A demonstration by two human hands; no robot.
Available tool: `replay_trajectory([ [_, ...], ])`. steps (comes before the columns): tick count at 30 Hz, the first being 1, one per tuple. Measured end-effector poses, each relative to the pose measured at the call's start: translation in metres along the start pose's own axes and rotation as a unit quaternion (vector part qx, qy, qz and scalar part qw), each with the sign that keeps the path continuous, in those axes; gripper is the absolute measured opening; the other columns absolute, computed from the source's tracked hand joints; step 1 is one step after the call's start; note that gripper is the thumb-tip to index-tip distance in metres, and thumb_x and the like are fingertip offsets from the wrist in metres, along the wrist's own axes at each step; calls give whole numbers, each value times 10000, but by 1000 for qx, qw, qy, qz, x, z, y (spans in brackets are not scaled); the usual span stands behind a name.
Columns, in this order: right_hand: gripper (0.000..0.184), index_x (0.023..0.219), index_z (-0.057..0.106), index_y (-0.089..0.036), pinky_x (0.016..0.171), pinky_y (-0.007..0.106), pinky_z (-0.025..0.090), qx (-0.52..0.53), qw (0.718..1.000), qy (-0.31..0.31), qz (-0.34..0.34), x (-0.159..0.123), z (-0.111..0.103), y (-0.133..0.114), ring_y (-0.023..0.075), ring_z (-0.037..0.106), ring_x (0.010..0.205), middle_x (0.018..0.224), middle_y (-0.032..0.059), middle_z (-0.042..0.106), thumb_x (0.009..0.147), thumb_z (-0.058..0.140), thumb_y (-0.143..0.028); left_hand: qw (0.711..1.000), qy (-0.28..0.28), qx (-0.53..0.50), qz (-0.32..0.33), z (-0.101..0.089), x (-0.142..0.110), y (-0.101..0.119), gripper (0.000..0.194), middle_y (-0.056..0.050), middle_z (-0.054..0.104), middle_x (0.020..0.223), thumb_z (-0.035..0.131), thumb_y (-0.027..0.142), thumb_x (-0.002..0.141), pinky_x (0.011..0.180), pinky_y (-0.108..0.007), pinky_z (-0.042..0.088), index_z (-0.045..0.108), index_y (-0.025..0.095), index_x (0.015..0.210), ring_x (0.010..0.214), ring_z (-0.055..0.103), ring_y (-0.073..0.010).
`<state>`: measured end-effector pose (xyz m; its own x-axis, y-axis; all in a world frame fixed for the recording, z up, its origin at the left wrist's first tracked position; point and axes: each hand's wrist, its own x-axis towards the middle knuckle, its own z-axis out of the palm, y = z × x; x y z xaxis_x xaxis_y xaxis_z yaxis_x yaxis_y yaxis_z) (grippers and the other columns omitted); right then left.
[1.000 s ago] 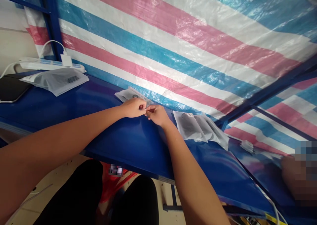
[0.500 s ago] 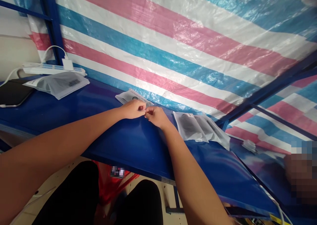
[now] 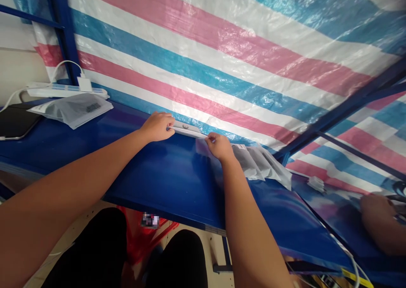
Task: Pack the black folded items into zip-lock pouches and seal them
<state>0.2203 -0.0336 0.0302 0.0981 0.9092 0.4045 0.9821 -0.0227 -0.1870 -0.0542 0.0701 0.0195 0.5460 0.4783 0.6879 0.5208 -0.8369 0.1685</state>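
Note:
My left hand (image 3: 157,126) and my right hand (image 3: 218,146) each pinch one end of a flat white printed packet (image 3: 187,130), held a little above the blue tabletop (image 3: 158,174) near the striped tarp wall (image 3: 222,68). Both hands are closed on it, the left at its left end, the right at its right end. Just right of my right hand lies a pile of clear plastic pouches (image 3: 260,163) with dark contents.
At the far left lie a grey plastic bag (image 3: 72,108), a white power strip (image 3: 63,91) with a plugged charger, and a dark phone (image 3: 14,123). Another person's hand (image 3: 380,220) rests at the right edge. Blue frame bars cross the tarp.
My hands, pinched together over the packet before, have moved apart and toward the wall; the packet now stretches between them, lifted off the table.

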Motion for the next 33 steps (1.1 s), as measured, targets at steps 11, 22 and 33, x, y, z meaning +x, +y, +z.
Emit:
replay_trajectory([
  [11, 192, 910, 716, -208, 769, 332, 469, -25, 993, 60, 99, -3, 2, 12, 265, 666, 865, 895, 113, 741, 927, 547, -299, 999, -10, -27, -39, -9, -4, -11, 40, -33, 630, 896, 588, 189, 764, 662, -294, 395, 587, 203, 801, 752, 555, -174],
  [22, 139, 804, 689, -220, 686, 277, 441, 110, 993, -16, -44, -5, 10, -42, 179, 632, 683, 747, 16, 712, 870, 585, -285, 980, -142, -138, 3, 0, -3, -3, 56, -12, 660, 787, 627, 174, 710, 635, -270, 393, 656, 210, 742, 696, 571, -162],
  [33, 136, 855, 711, -225, 735, 287, 489, 148, 984, -8, -98, -9, 9, -56, 186, 669, 728, 816, 16, 742, 878, 578, -245, 977, -119, -178, 0, 9, -5, -1, 112, 3, 621, 727, 630, 266, 795, 612, -267, 366, 617, 193, 712, 644, 523, -136],
])
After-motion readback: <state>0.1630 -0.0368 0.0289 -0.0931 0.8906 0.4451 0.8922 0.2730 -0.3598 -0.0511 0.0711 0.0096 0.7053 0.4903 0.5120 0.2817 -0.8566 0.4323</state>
